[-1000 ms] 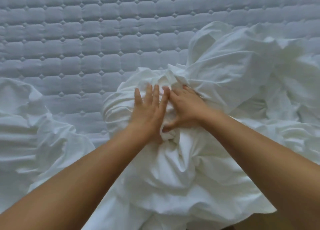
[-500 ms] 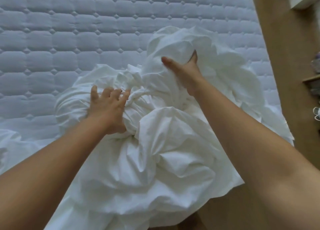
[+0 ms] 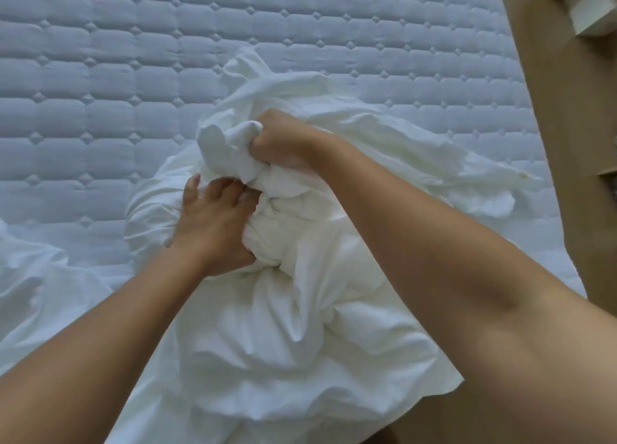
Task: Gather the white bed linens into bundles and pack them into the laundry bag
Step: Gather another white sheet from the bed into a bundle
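Clenching round a twisted wad of the white bed linens, the fingers of the right hand are making a tight fist at the top of the heap. Just below that wad, the left hand is digging its curled fingers and thumb into the folds, gripping a bunched roll of the same cloth. Both bare forearms are reaching in from the near edge. The linens are lying crumpled in one mound on the quilted mattress, spilling over its near side. More rumpled white cloth is lying at the left. A wooden surface is showing along the right, with a white box in the top corner.
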